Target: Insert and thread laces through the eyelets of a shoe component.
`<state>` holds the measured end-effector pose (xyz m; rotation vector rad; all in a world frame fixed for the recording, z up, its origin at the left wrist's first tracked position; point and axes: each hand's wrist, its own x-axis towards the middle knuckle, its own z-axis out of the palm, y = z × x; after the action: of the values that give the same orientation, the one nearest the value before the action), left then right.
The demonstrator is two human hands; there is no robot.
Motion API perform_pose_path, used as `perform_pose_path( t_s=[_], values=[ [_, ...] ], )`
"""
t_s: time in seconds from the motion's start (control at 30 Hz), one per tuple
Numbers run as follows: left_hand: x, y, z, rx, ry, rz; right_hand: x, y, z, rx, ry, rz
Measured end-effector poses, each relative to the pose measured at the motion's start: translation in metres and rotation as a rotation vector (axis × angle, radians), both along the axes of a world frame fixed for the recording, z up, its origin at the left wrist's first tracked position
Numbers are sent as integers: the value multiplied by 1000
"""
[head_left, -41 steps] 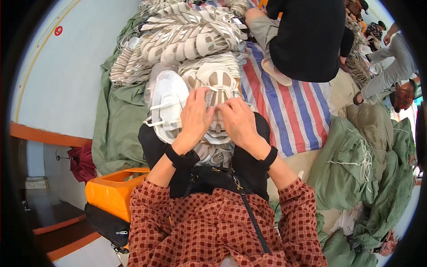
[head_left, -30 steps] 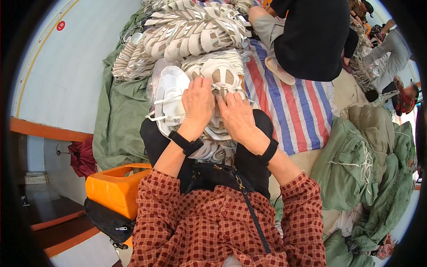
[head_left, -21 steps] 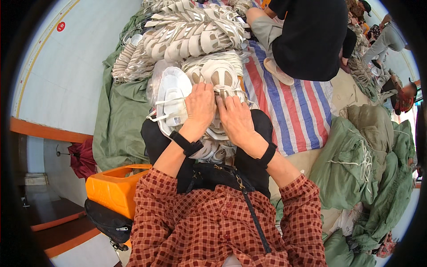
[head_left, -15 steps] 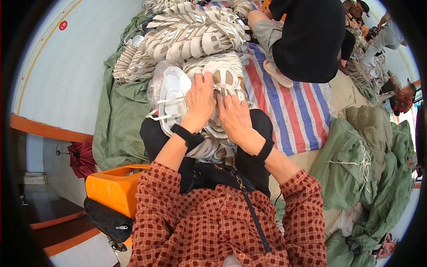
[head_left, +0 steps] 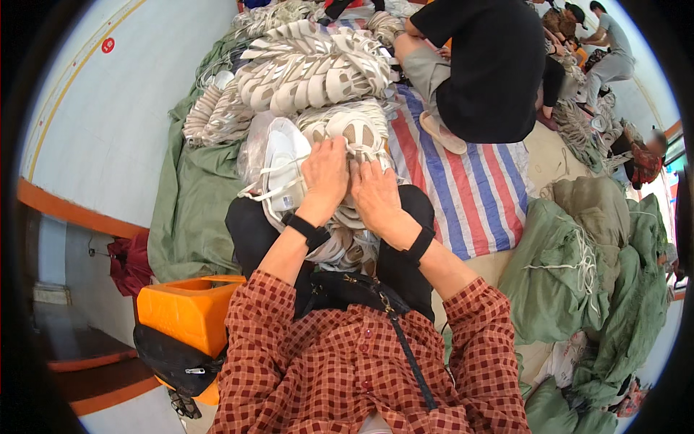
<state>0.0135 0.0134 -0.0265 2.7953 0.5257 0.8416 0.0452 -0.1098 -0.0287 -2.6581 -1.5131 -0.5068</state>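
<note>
Over my lap lies a beige and white shoe upper (head_left: 358,130) with mesh on its toe. A white shoelace (head_left: 372,152) crosses it. My left hand (head_left: 325,172) is closed at the upper's left side, its fingertips pinching by the lace. Against the lower part of the upper, my right hand (head_left: 376,194) has its fingers curled and pressed on it; the fingertips are partly hidden. Left of my left hand rests another white shoe upper (head_left: 283,148) showing its pale lining, with a loose lace (head_left: 269,189) trailing from it. More uppers lie beneath my hands.
Stacked beige uppers (head_left: 311,72) are piled ahead. A co-worker in black (head_left: 491,72) sits at the far right on a striped sheet (head_left: 470,195). Green sacks (head_left: 557,267) lie to the right, green cloth (head_left: 191,210) to the left. An orange plastic chair (head_left: 181,311) stands beside me.
The view has shifted slightly. My left fingertips have lowered from the toe toward the lace, and the lace now shows across the upper. Both hands stay at the same upper.
</note>
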Motion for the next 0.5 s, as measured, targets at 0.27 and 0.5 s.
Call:
perform_pose_path(
  t_s=[0.27,0.5],
  values=[
    [-14,7,-7,17,76,86,-9,14,-8,13,173,-19],
    [-6,8,-6,-20,-25,-44,-12,7,1,-28,70,-61]
  ],
)
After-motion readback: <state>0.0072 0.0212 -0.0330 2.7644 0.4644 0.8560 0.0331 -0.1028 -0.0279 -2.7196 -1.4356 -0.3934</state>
